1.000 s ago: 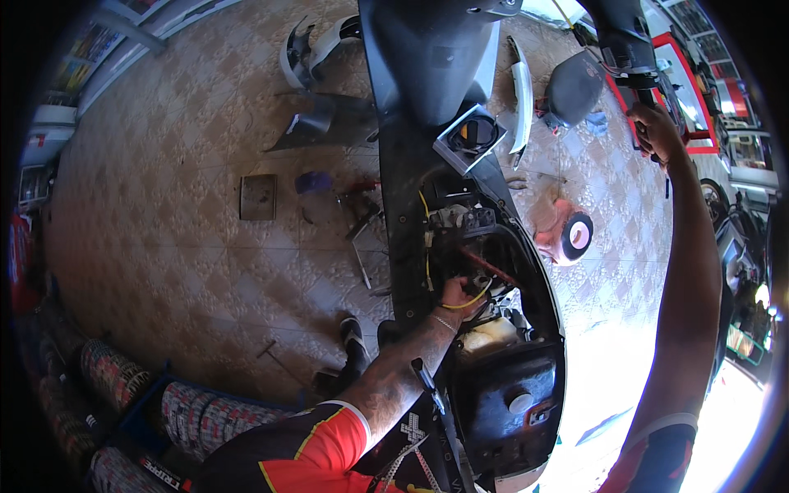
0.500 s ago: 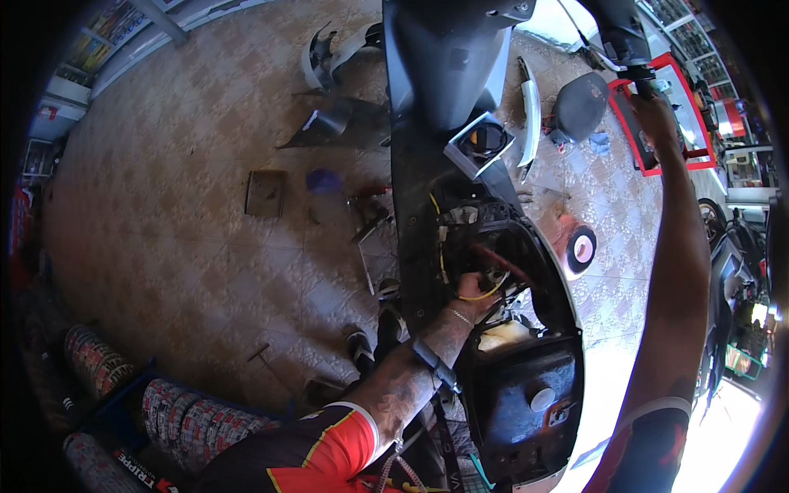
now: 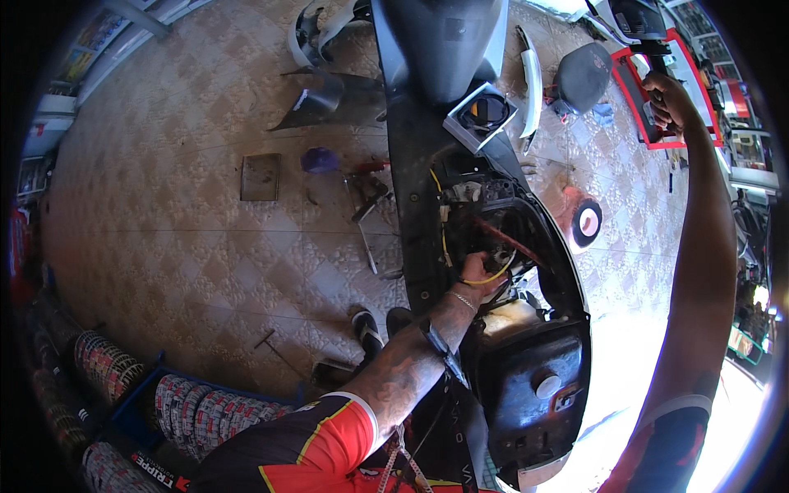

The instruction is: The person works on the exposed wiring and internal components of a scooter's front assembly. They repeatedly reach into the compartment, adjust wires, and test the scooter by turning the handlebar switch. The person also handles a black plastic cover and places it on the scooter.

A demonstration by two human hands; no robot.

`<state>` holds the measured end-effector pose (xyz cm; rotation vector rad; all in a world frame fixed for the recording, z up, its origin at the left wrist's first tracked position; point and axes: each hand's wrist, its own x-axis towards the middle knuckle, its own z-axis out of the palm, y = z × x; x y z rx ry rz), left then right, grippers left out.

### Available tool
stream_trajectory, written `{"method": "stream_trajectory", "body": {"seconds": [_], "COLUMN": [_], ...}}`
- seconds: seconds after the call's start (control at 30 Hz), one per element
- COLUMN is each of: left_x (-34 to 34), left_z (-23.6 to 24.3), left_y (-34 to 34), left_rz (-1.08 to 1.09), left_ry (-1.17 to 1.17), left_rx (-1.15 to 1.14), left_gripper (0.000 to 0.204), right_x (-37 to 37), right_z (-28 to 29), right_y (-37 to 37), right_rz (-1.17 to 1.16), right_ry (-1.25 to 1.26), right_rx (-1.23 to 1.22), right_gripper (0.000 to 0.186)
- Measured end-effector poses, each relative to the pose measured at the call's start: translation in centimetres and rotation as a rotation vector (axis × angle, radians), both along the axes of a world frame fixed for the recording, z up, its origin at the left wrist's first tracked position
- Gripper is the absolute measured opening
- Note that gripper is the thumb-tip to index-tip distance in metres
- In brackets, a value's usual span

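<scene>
Head view showed a partly stripped scooter (image 3: 448, 49) standing on a tiled floor (image 3: 197, 246). Left hand (image 3: 479, 273) was down in the exposed engine bay (image 3: 464, 226), toward the bay's left edge. Fingers were partly curled but their tips were buried among parts; couldn't make out how far apart they were or whether they had hold of anything. Yellow hose (image 3: 499, 280) curved across that hand, close against it. Reddish-brown bar (image 3: 508, 241) slanted over the bay just ahead of the hand. Whitish container (image 3: 507, 318) sat behind, then a black tank (image 3: 526, 411) with a round, pale cap (image 3: 548, 387) at the scooter's rear end.

Right hand (image 3: 670, 107) was well apart, reached out past the scooter's right edge, fingers closed around the handlebar grip (image 3: 655, 60). Open box (image 3: 482, 115) with a dark coiled item inside rested tilted on the footboard, near its right edge.

Floor off the scooter's left edge: black body panel (image 3: 329, 103), shallow metal tray (image 3: 260, 177), purple item (image 3: 318, 159), T-handle tool (image 3: 279, 353). Off its right edge: white trim strip (image 3: 532, 90), dark seat (image 3: 583, 78), small black wheel (image 3: 587, 223). Wrapped tyres (image 3: 218, 415) lined the floor's near left corner.
</scene>
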<state>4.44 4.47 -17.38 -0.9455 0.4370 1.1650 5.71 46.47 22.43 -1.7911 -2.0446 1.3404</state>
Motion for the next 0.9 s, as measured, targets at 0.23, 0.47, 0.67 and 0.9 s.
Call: {"method": "stream_trajectory", "body": {"seconds": [0.23, 0.47, 0.67, 0.9], "left_x": [-1.5, -0.7, 0.1, 1.8], "left_z": [3.0, 0.6, 0.0, -2.3], "left_y": [-0.4, -2.1, -1.0, -0.5], "left_rz": [-0.019, -0.065, 0.000, -0.084], "left_ry": [0.083, 0.397, 0.137, 0.345], "left_rx": [0.015, 0.392, 0.150, 0.177], "left_gripper": [0.036, 0.029, 0.028, 0.035], "right_x": [-0.6, -0.5, -0.7, -0.7], "right_z": [0.6, 0.7, -1.7, -2.2], "right_y": [-1.1, -2.8, -1.1, 0.6], "right_rz": [0.026, 0.231, 0.225, 0.187], "right_ry": [0.091, -0.196, -0.419, -0.401], "right_rx": [-0.058, 0.601, 0.943, 0.879], "right_gripper": [0.024, 0.024, 0.040, 0.041]}}
